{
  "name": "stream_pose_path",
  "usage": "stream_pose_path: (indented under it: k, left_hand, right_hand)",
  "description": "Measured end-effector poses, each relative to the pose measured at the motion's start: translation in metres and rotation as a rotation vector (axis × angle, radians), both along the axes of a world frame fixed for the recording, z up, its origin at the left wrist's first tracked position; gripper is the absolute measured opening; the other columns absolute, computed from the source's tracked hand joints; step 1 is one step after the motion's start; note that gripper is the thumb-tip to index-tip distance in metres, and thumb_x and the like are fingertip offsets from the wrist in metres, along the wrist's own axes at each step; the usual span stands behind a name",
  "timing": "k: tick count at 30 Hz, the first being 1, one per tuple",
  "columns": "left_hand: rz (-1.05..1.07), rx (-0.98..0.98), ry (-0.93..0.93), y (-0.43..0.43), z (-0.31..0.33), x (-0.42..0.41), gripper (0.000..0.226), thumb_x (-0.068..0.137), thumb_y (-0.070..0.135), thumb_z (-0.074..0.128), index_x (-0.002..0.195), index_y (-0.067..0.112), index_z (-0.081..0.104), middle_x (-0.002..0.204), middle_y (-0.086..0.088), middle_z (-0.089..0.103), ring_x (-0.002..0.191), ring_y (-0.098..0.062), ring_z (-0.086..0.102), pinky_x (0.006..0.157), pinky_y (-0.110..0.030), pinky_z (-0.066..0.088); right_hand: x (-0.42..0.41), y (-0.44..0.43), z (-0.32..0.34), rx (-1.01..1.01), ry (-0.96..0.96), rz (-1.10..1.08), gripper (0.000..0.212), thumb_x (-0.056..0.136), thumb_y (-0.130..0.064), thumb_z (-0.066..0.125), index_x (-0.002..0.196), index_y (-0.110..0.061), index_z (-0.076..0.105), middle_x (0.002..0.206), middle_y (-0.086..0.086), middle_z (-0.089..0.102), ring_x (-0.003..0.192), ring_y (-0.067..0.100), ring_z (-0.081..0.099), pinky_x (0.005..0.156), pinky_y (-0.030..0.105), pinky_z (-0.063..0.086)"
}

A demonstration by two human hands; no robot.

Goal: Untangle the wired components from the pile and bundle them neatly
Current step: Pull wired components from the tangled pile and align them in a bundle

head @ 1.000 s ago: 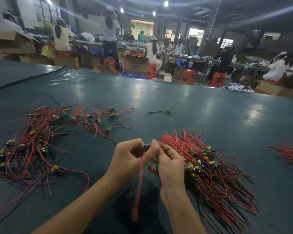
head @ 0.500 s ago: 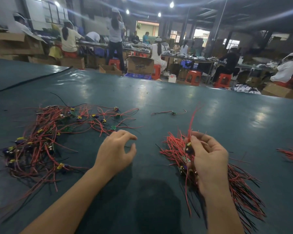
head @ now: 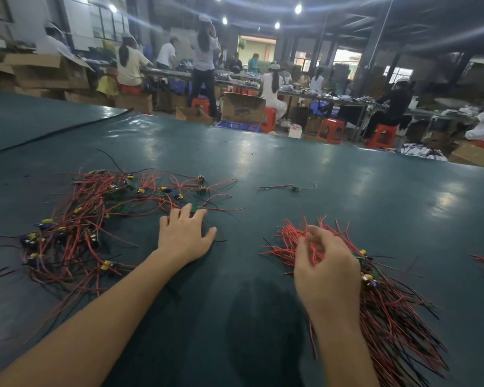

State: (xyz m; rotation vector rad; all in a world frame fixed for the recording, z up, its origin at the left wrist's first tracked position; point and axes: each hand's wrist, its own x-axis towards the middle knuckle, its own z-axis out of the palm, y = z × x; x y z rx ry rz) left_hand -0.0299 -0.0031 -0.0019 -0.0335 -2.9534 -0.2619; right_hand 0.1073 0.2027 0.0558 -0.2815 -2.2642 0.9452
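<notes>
The left hand [head: 183,237] is spread flat on the glossy green table [head: 347,191] — the tangled pile [head: 76,227] of thin red wires lies at its ten o'clock. The right hand [head: 326,270] is curled over the straighter bundle [head: 397,317], which fans toward five o'clock; whether anything is pinched cannot be told.

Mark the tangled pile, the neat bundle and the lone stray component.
tangled pile [head: 76,227]: head view, middle of the red-wire heap.
neat bundle [head: 389,311]: head view, red wires midway along it.
lone stray component [head: 294,188]: head view, its small green board.
</notes>
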Motion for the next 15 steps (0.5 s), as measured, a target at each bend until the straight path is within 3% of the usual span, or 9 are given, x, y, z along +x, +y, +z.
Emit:
stream_pose_path:
  k: [3,6,10,14,15]
  left_hand:
    - [0.058,-0.057,-0.030,0.000,0.003,-0.011,0.057,0.093,0.062,0.032,0.144,0.035,0.036,0.149,-0.007,0.037,0.134,-0.030,0.030,0.107,-0.047,0.023]
    - [0.091,-0.070,0.018,0.001,0.006,-0.016,0.047,0.095,0.056,0.034,0.134,0.033,0.050,0.135,-0.005,0.051,0.126,-0.030,0.037,0.102,-0.045,0.026]
    - [0.050,0.049,0.222,0.004,0.010,-0.006,0.024,0.091,0.044,0.052,0.100,0.033,0.071,0.103,0.002,0.066,0.105,-0.025,0.049,0.089,-0.040,0.027]
    - [-0.132,0.226,0.484,0.010,0.013,0.017,0.002,0.083,0.023,0.069,0.085,0.023,0.069,0.089,0.005,0.068,0.091,-0.027,0.056,0.079,-0.037,0.028]
    - [-0.198,0.260,0.535,0.010,0.015,0.022,0.006,0.081,0.017,0.072,0.083,0.020,0.067,0.085,0.004,0.068,0.086,-0.028,0.058,0.076,-0.037,0.030]
  right_hand:
    - [-0.002,-0.019,-0.008,0.047,0.051,0.128,0.023,0.091,-0.014,0.065,0.113,-0.012,0.070,0.107,0.001,0.070,0.099,0.022,0.064,0.092,0.045,0.049]
    - [-0.003,-0.027,-0.018,0.090,0.044,0.215,0.022,0.092,-0.014,0.063,0.113,-0.012,0.069,0.107,-0.001,0.069,0.099,0.020,0.062,0.090,0.043,0.049]
    - [-0.007,-0.030,-0.026,0.107,0.059,0.248,0.021,0.093,-0.014,0.062,0.113,-0.013,0.070,0.102,-0.001,0.069,0.095,0.018,0.062,0.087,0.041,0.051]
    - [-0.010,-0.034,-0.029,0.115,0.067,0.266,0.020,0.092,-0.011,0.063,0.111,-0.011,0.071,0.100,0.000,0.069,0.093,0.020,0.062,0.085,0.042,0.051]
    - [-0.011,-0.035,-0.031,0.111,0.062,0.271,0.020,0.092,-0.012,0.062,0.111,-0.011,0.071,0.100,0.001,0.069,0.094,0.021,0.062,0.085,0.043,0.051]
